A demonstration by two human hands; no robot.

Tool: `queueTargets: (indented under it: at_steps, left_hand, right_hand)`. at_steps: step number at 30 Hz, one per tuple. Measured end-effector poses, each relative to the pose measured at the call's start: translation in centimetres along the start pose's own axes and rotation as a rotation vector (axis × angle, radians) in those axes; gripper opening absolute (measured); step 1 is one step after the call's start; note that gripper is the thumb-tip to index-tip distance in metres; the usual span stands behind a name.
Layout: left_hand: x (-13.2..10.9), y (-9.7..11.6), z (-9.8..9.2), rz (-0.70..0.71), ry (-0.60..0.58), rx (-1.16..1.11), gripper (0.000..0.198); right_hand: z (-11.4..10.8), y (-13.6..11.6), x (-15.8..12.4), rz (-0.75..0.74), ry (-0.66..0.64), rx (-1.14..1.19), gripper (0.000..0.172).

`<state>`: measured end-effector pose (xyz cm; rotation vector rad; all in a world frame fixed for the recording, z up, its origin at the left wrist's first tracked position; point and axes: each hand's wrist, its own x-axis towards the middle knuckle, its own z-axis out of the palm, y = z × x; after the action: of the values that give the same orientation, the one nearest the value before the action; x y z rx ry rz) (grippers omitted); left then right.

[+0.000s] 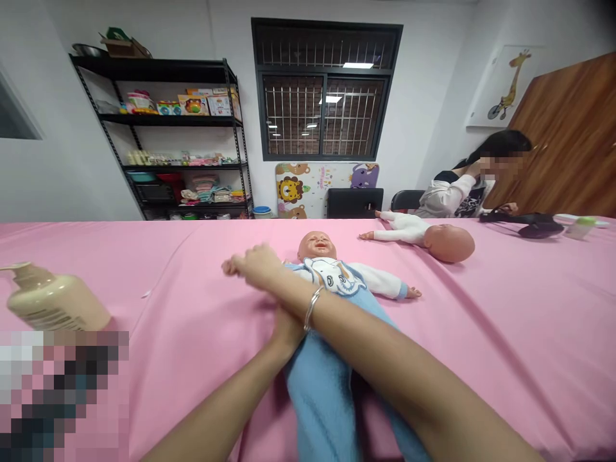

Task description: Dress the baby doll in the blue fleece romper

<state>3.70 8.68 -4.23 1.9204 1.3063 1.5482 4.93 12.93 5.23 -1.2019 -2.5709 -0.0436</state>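
A baby doll (321,362) in light-blue overalls and a white long-sleeved top lies on its back in front of me, its head away from me. My right hand (262,264) reaches across to the left, closed around the doll's arm near its small hand; some motion blur softens it. Beneath my right forearm, which wears a silver bracelet (312,308), my left hand (289,324) is at the doll's side, its fingers hidden. The doll's other arm (385,281) is stretched out to the right on the pink cloth.
A pump bottle (60,298) stands at left on the pink-covered table (192,398). A second doll (414,234) lies farther back on the right, near a black object (522,224) and a green-topped container (581,227). A person (452,192) sits beyond the table.
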Motion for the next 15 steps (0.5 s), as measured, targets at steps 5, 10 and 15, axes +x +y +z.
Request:
queueTargets:
  at_steps: [5, 10, 15]
  left_hand:
    - [-0.1, 1.1, -0.3, 0.091, 0.156, 0.076, 0.049]
    - [0.9, 1.0, -1.2, 0.105, 0.245, -0.023, 0.064]
    - [2.1, 0.6, -2.3, 0.112, 0.176, -0.031, 0.042]
  right_hand:
    - [-3.8, 5.3, -1.1, 0.239, 0.159, 0.103, 0.036]
    - [-3.3, 7.8, -4.8, 0.017, -0.131, 0.490, 0.029]
    - [-4.0, 7.2, -6.3, 0.022, -0.123, 0.523, 0.038]
